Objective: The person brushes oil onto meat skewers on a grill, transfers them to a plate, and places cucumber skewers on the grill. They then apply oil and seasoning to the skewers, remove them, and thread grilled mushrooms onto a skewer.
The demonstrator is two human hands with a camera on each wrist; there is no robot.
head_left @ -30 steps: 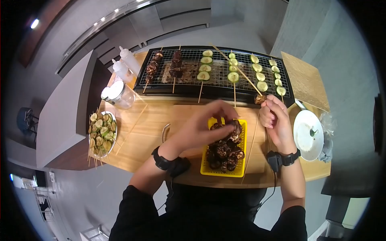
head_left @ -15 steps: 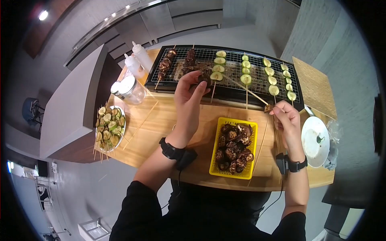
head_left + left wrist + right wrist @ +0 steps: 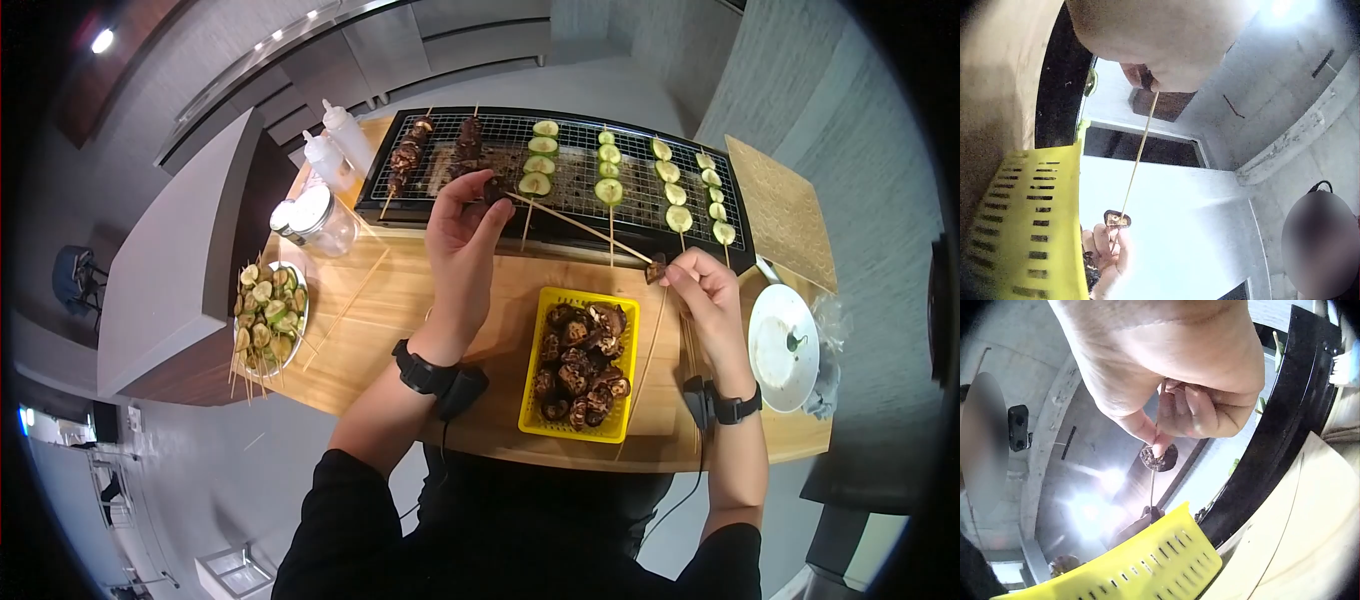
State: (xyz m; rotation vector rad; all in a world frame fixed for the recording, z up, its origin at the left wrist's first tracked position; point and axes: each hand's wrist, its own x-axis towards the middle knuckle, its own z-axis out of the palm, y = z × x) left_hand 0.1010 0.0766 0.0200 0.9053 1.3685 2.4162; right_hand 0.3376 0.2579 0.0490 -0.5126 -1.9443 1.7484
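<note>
My left hand (image 3: 462, 245) pinches a dark cooked mushroom (image 3: 494, 190) between thumb and fingers, over the grill's front edge in the head view. The pointed end of a bamboo skewer (image 3: 580, 226) meets this mushroom. At the skewer's other end my right hand (image 3: 714, 300) pinches the stick, right beside a mushroom piece (image 3: 656, 269) threaded on it. That piece also shows at the fingertips in the right wrist view. Between the forearms stands a yellow slotted basket (image 3: 528, 405) holding several dark mushrooms (image 3: 575, 370).
Behind the hands, a black grill (image 3: 455, 224) carries mushroom skewers at left and zucchini skewers (image 3: 610, 170) at right. A plate of zucchini skewers (image 3: 268, 315), jars (image 3: 325, 220) and squeeze bottles (image 3: 345, 130) stand left. At right lie a white plate (image 3: 775, 370) and loose skewers.
My left hand has risen from the basket with a mushroom and moved to the skewer's tip. Since half a second ago, the tip has come against that mushroom; the right hand still pinches the skewer.
</note>
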